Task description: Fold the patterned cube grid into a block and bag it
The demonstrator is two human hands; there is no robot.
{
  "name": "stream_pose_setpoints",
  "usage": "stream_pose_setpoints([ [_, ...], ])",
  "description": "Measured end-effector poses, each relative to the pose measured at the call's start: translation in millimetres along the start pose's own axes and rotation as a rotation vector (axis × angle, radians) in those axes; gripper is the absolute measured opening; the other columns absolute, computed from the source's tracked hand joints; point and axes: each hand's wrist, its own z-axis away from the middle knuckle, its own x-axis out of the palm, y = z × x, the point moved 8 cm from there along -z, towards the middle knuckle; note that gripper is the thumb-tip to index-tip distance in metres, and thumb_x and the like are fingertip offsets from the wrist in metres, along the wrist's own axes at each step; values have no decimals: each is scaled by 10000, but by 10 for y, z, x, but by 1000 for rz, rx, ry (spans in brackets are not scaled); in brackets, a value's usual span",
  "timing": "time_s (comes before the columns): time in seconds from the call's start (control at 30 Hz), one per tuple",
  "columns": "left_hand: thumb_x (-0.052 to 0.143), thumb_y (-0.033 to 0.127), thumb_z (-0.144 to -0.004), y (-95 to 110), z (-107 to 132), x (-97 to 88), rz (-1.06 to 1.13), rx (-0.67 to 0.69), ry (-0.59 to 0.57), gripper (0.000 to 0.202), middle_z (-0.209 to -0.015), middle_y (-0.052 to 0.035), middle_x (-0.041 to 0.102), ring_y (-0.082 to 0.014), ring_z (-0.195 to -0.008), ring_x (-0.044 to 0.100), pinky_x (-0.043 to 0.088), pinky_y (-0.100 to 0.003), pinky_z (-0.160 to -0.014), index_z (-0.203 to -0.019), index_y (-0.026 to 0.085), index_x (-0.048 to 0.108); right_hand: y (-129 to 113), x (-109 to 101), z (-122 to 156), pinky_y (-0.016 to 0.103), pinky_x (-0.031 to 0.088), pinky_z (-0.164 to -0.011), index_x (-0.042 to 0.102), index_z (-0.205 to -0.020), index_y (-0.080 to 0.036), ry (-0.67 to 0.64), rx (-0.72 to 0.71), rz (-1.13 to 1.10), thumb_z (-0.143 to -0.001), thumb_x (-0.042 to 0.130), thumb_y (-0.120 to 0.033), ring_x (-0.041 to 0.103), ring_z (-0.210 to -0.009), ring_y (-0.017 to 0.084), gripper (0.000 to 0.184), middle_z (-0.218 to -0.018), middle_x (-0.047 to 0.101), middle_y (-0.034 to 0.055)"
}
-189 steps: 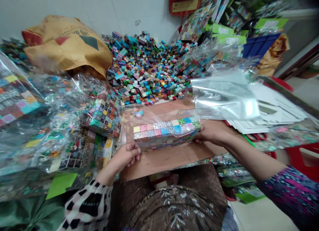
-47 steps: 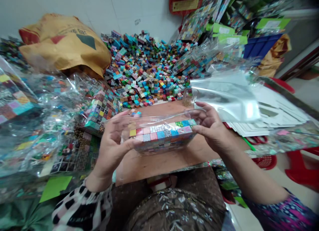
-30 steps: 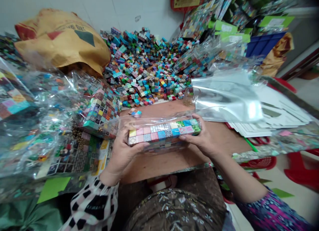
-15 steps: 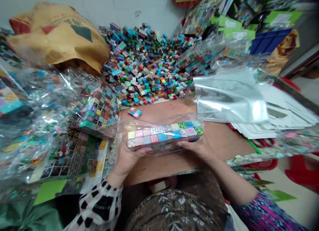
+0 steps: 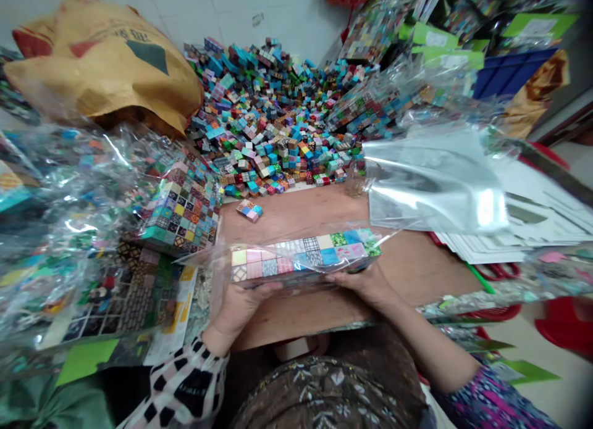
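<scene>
Between my hands is a long block of small patterned cubes point(image 5: 306, 256) inside a clear plastic bag, held just over the brown board point(image 5: 287, 213). My left hand point(image 5: 241, 305) grips its left end, the thumb along the near side. My right hand point(image 5: 365, 284) closes round the right end in the same way. Fingers under the block are hidden. Loose film of the bag sticks out past both ends. Beyond it on the board lies a small cluster of cubes point(image 5: 250, 210).
A large heap of colourful cubes point(image 5: 278, 126) lies against the wall. Left are a yellow sack point(image 5: 106, 65) and bagged cube blocks point(image 5: 178, 213). Clear plastic bags point(image 5: 430, 188) lie right, over white sheets point(image 5: 546, 213), near red scissors point(image 5: 498, 270). A blue bin point(image 5: 514, 74) stands behind.
The bagged block has turned slightly, its left end coming a little nearer to me. The bag's film now sticks out further at both ends. Both hands keep their hold.
</scene>
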Motion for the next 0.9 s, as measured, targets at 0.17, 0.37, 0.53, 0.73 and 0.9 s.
stream_pose_setpoints([
  [0.17,878,479,-585,-14,5,-13,-37,-24,5,338,-855,-58,785,-275,-855,717,593,-476,-903,-774,216,778,7,13,2,497,569,-931,697,-900,-236,-20,18,-19,-518,906,-397,704,-940,305,464,-979,770,79],
  [0.37,859,521,-597,-80,26,13,-26,-75,-33,352,-846,-81,787,-308,-853,722,600,-498,-877,-738,206,787,90,-11,-5,487,559,-955,662,-971,-232,-30,18,-29,-524,924,-383,700,-988,303,539,-1046,760,89],
  [0.53,832,588,-608,-222,43,-33,-38,-16,-2,403,-799,-93,776,-324,-848,715,566,-544,-931,-731,207,785,116,-2,-11,476,567,-937,655,-1011,-222,-46,-4,-53,-545,924,-368,710,-977,292,558,-1041,766,87],
  [0.73,817,588,-635,-209,24,-36,-25,9,5,419,-908,-99,781,-334,-948,703,525,-565,-989,-832,218,795,77,26,-21,469,570,-923,671,-962,-217,-59,-19,-38,-528,917,-390,712,-941,281,528,-1013,769,78],
  [0.9,842,553,-610,-151,8,-11,-22,-22,-35,434,-1052,-96,770,-345,-1134,647,326,-581,-1162,-881,218,789,71,-48,-7,476,555,-946,637,-1054,-220,-70,-63,78,-565,899,-401,693,-1005,279,584,-1089,748,81],
])
